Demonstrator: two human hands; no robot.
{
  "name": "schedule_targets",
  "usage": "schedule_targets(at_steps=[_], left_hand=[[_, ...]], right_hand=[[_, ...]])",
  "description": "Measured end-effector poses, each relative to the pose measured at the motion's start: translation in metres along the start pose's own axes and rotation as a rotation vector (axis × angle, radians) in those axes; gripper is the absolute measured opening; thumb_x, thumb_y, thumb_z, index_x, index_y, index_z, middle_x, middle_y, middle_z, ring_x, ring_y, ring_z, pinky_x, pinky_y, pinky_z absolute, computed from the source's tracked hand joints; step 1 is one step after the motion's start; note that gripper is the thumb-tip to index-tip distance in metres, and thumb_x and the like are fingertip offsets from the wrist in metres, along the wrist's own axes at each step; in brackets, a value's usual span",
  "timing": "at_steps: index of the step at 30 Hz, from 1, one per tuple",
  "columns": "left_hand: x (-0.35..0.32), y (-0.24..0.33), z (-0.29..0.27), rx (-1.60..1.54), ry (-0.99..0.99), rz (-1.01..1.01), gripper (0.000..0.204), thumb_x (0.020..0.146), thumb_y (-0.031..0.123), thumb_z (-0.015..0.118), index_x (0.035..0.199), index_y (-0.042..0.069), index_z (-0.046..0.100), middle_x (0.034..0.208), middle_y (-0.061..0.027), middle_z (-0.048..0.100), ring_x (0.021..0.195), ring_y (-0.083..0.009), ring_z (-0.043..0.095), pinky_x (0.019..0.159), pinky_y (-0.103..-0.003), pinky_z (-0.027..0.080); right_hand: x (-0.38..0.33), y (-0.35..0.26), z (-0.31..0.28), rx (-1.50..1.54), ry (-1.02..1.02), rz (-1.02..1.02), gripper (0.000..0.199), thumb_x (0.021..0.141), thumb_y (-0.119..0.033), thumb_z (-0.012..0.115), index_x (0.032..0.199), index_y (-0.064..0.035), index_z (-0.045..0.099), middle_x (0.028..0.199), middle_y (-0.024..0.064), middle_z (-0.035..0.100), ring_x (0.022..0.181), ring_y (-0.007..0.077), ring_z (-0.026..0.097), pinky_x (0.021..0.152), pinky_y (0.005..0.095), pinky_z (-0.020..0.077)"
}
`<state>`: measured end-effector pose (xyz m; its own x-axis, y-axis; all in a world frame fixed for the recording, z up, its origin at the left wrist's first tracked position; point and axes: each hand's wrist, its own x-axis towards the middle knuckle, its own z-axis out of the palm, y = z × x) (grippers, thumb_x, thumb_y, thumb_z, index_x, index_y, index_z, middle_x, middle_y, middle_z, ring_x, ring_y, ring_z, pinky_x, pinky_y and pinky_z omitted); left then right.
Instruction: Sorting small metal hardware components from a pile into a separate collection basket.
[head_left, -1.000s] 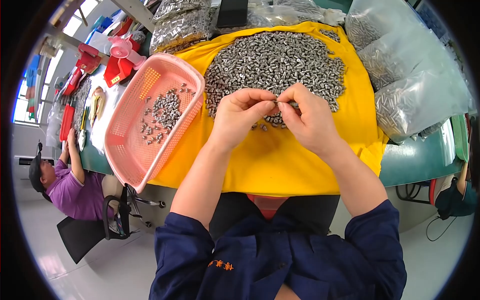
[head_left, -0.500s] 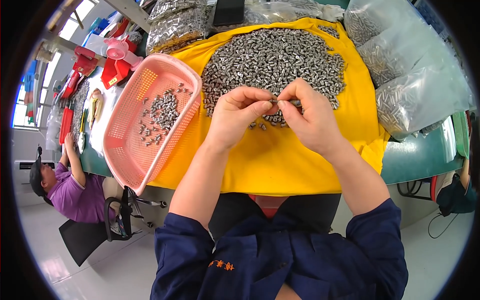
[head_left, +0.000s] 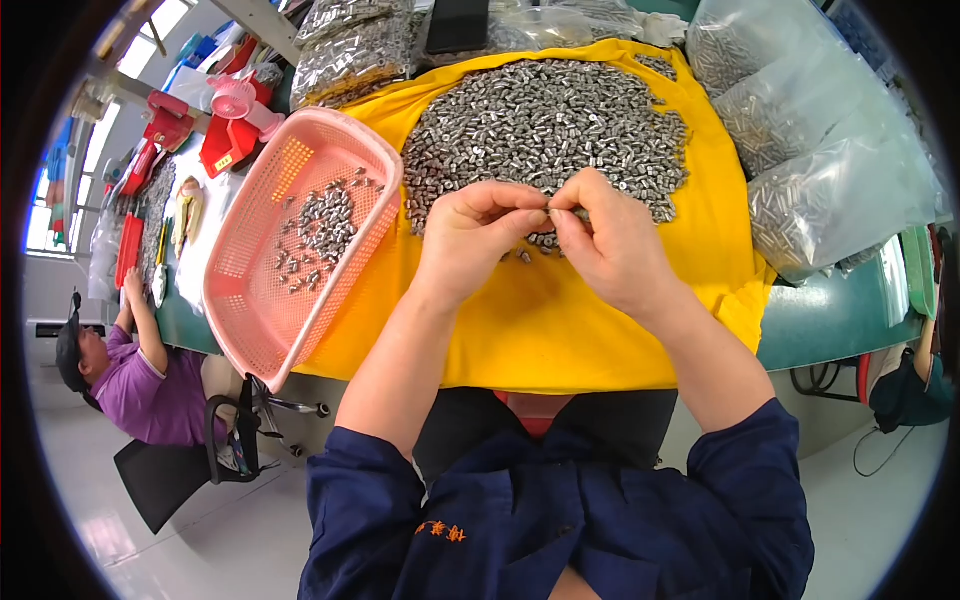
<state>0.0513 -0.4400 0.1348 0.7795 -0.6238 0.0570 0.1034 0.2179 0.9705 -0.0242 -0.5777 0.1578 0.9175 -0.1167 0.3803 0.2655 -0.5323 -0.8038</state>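
Note:
Over the near edge of a wide heap of small metal cylindrical parts, my two hands meet fingertip to fingertip. My left hand pinches with thumb and forefinger. Opposite it, my right hand is closed in a pinch as well. Whatever sits between the fingertips is tiny and mostly covered by them, so I cannot make out its kind. The heap lies on a yellow cloth. To the left stands a pink perforated plastic basket, tilted in view, with a smaller pile of similar metal parts inside.
Clear plastic bags of metal parts line the right side. More packed bags and a black phone lie at the back. A pink fan and red bins stand at left. A co-worker in purple sits far left.
Both hands have come slightly lower, toward me, and their fingertips have drawn closer together. The metal bit that showed between them is now mostly covered. Basket and heap look unchanged.

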Motion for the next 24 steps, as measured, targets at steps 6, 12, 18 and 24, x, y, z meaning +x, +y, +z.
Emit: schedule_targets(at_steps=[6, 12, 18, 24], left_hand=[[-0.0018, -0.0013, -0.0031, -0.047, -0.024, 0.042, 0.014, 0.076, -0.006, 0.054, 0.089, -0.002, 0.056, 0.084, -0.0093, 0.059, 0.076, -0.0159, 0.059, 0.07, -0.025, 0.048], [0.0018, 0.0024, -0.0056, -0.037, -0.032, -0.063, 0.013, 0.079, 0.001, 0.052, 0.092, -0.002, 0.056, 0.082, -0.0075, 0.06, 0.074, -0.0136, 0.058, 0.068, -0.024, 0.048], [0.0011, 0.0027, -0.0051, -0.119, -0.051, -0.162, 0.013, 0.081, 0.002, 0.051, 0.092, -0.001, 0.056, 0.08, -0.0063, 0.059, 0.072, -0.0119, 0.058, 0.066, -0.023, 0.047], [-0.0004, 0.0004, -0.0021, -0.081, -0.013, -0.048, 0.011, 0.077, -0.003, 0.054, 0.087, -0.002, 0.057, 0.081, -0.0081, 0.06, 0.072, -0.0138, 0.059, 0.067, -0.023, 0.048]], right_hand=[[0.0008, 0.0025, 0.0017, 0.049, -0.005, 0.01, 0.006, 0.076, -0.008, 0.048, 0.077, -0.0037, 0.045, 0.067, 0.0144, 0.053, 0.063, 0.0324, 0.052, 0.055, 0.0389, 0.0399], [0.0008, 0.0028, 0.0008, -0.05, 0.018, -0.047, 0.004, 0.074, -0.007, 0.049, 0.076, -0.005, 0.046, 0.069, 0.0113, 0.052, 0.068, 0.0293, 0.052, 0.059, 0.038, 0.0407], [0.0015, 0.0042, -0.0015, -0.099, 0.008, -0.105, 0.004, 0.074, -0.006, 0.05, 0.076, -0.0054, 0.046, 0.069, 0.0109, 0.051, 0.068, 0.0287, 0.051, 0.059, 0.0375, 0.0405], [-0.0005, 0.0012, -0.0002, -0.018, 0.043, -0.02, 0.005, 0.074, -0.004, 0.05, 0.077, -0.0034, 0.046, 0.068, 0.0114, 0.053, 0.061, 0.0265, 0.053, 0.054, 0.0341, 0.0417]])
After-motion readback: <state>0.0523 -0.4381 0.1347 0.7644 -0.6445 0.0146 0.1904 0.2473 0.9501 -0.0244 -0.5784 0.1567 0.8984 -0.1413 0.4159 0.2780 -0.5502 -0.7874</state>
